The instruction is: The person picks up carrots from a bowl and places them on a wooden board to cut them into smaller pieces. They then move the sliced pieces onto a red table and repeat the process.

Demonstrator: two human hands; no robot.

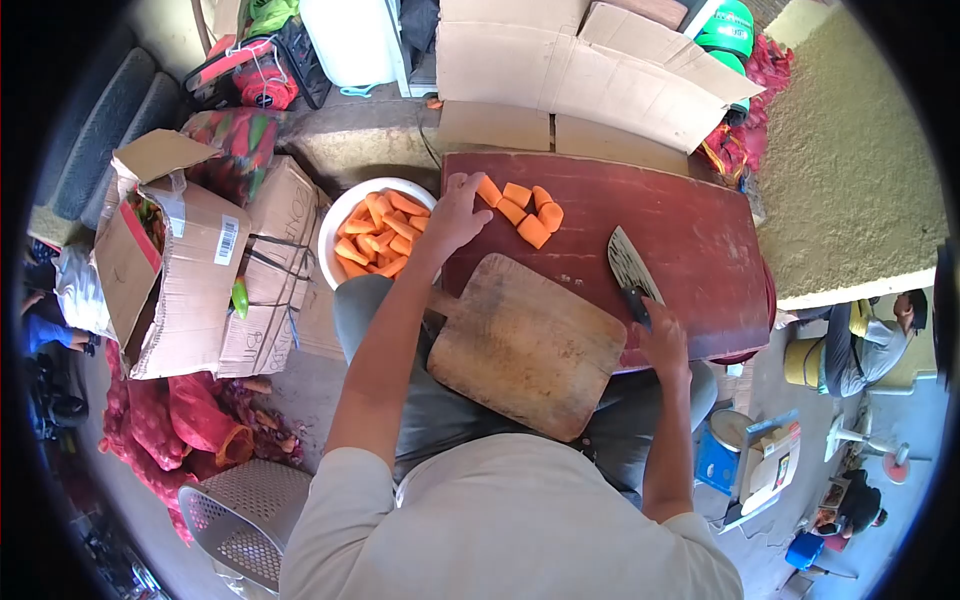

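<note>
Gripping knife (630,265) right of board (528,345), my right hand (664,342) should avoid left hand (455,218) by carrots (533,231), left grip unclear.

upper body: wearing a plain, pale grey-beige shirt (520,530), its cloth looking matte and spreading broad and smooth across the torso. the left sleeve (350,500) and right sleeve (700,550) are both ending above the elbow, leaving the forearms bare. lower body: wearing dark grey trousers (440,430), the cloth creasing at the lap and looking lighter, slightly greenish, over the knees. left hand (458,218) and right hand (662,338): both showing bare, with slender fingers.
</note>
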